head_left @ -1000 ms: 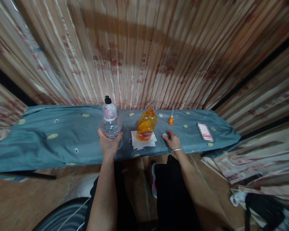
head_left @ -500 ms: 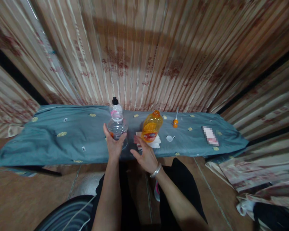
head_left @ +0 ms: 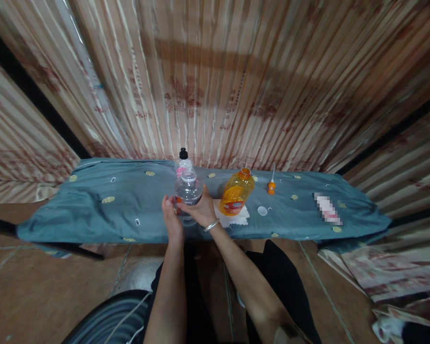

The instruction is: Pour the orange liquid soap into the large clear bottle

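- Clear bottle (head_left: 188, 191) stands upright near the front edge of the cloth-covered table (head_left: 93, 210). It looks light and tall; a sideways shove could tip it off the front edge or into the orange bottle (head_left: 236, 195).
- Orange bottle is just right of the clear bottle, uncapped, on a white napkin (head_left: 241, 220); a knock likely spills it.
- Left hand (head_left: 172, 217) wraps the clear bottle's lower left side, fingers curled onto it.
- Right hand (head_left: 200, 210) cups its right side, fingers pressed against it.
- Small white cap (head_left: 262, 210) lies loose, right of the orange bottle.

Table (head_left: 93, 220) under blue-grey cloth (head_left: 129, 210): clear bottle (head_left: 188, 191), orange bottle (head_left: 236, 195) on white napkin (head_left: 238, 220), white cap (head_left: 262, 210), orange-handled tool (head_left: 271, 184).
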A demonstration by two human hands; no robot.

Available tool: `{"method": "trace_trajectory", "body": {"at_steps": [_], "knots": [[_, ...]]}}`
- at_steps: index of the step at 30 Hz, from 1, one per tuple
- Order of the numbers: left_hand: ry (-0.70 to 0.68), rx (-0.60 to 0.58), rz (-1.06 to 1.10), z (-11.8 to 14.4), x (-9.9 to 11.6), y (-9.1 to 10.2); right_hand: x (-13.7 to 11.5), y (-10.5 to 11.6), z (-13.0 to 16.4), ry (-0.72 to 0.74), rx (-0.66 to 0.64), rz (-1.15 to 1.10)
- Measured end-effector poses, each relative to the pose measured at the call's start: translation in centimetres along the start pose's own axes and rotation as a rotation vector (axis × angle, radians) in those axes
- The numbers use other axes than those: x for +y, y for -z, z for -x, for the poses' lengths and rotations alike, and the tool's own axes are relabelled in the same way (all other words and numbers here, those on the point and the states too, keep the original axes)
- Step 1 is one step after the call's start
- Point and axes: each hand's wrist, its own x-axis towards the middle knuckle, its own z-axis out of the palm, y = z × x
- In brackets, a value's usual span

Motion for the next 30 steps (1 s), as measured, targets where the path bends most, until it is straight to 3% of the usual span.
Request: {"method": "trace_trajectory", "body": {"at_steps": [5, 10, 14, 18, 26, 30], "knots": [[0.100, -0.023, 0.057, -0.1, 0.8, 0.5, -2.1, 1.9, 1.0, -0.018, 0.022, 0.020], [0.290, -0.085, 0.256, 0.4, 2.4, 0.1, -4.8, 4.4, 2.2, 0.090, 0.048, -0.075], [0.432, -0.196, 0.443, 2.6, 4.7, -0.7, -7.3, 6.1, 2.4, 0.189, 0.078, -0.235], [0.513, -0.268, 0.593, 5.5, 6.9, -1.6, -9.0, 6.9, 2.1, 0.185, 0.099, -0.354], [0.652, -0.248, 0.704, 6.7, 6.8, -2.2, -6.5, 6.2, 2.4, 0.173, 0.137, -0.314], [0.665, -0.216, 0.705, 6.6, 6.6, -1.9, -6.2, 7.2, 2.9, 0.226, 0.057, -0.185]]}}
